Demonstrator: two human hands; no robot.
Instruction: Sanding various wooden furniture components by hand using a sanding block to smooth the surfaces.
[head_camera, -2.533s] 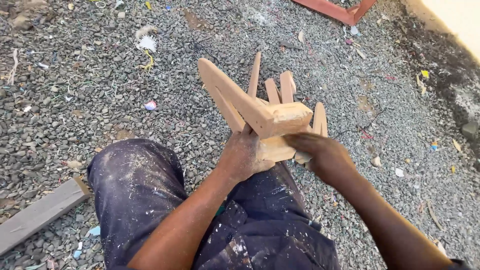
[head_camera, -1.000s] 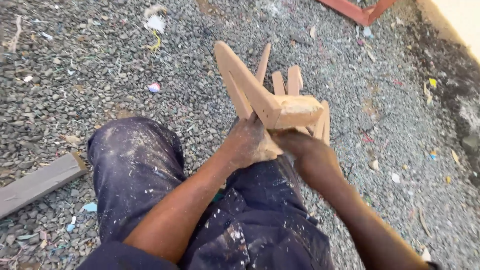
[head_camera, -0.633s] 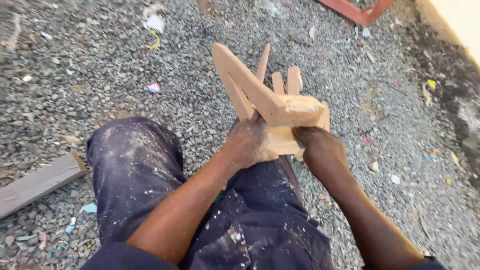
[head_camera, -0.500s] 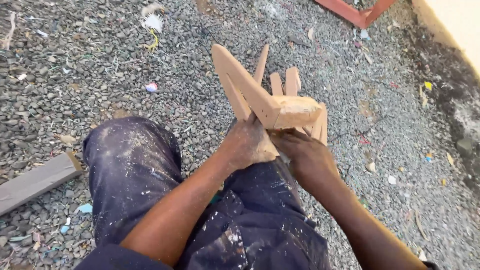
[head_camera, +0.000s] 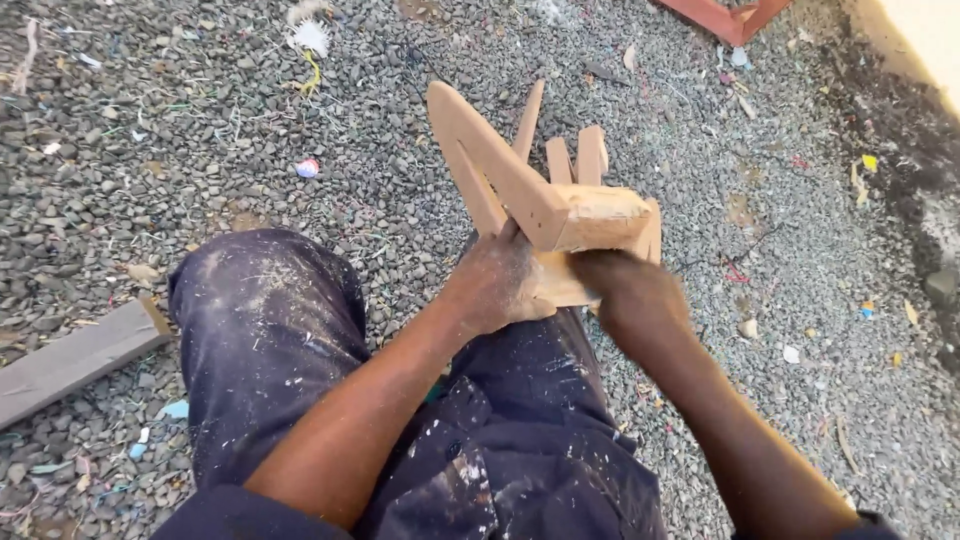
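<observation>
The pale, unfinished wooden piece with several flat tapered slats fanning out from a blocky joint (head_camera: 545, 195) sits propped on the person's right thigh, its slats pointing away over the gravel. The left hand (head_camera: 497, 285) is clamped around the near end of the joint, dusted with sawdust. The right hand (head_camera: 628, 290) is pressed against the underside of the block, blurred; whether it grips anything small I cannot tell.

The piece rests only on a rounded knee in dusty dark blue trousers (head_camera: 270, 330), so a hard rub could twist it out of the left hand's hold, or skin knuckles on the sharp block edge; sawdust makes that hold slippery.

The ground is loose grey gravel (head_camera: 150, 190) strewn with scraps and litter. A grey plank (head_camera: 75, 358) lies at its left edge, a red-painted frame corner (head_camera: 725, 15) at the far edge, a pale wall at the far right corner
</observation>
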